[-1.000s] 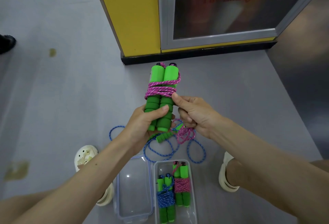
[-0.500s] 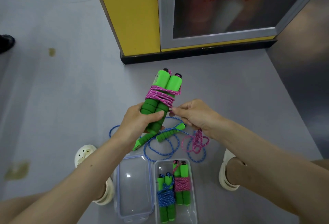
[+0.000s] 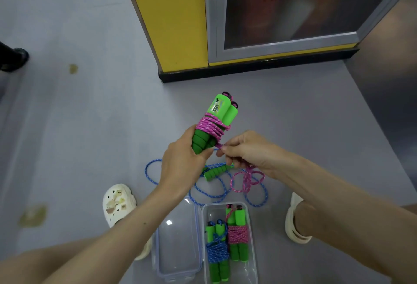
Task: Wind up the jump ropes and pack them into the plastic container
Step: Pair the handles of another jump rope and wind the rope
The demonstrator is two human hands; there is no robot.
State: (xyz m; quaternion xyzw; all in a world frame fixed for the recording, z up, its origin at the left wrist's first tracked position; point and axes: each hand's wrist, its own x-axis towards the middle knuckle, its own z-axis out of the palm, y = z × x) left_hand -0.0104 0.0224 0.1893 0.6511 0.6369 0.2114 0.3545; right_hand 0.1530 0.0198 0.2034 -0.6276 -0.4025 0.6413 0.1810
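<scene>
My left hand [image 3: 180,162] gripped two green handles [image 3: 212,125], tilted, bound by pink rope [image 3: 211,125]. My right hand [image 3: 246,150] pinched its loose tail.

- Grey floor [image 3: 67,137] fills the frame.
- Yellow cabinet [image 3: 176,24] stands on it at top centre, on a black base.
- Clear container [image 3: 252,268] sits at bottom centre, with its lid [image 3: 178,243] touching its left side.
- Loose blue rope [image 3: 213,172] lies in loops just above the container.
- White clogs stand lower left [image 3: 118,204] and lower right [image 3: 293,220].
- Black shoe [image 3: 13,57] at the left edge.
- Yellowish stains at upper left [image 3: 72,68] and lower left [image 3: 32,216].
</scene>
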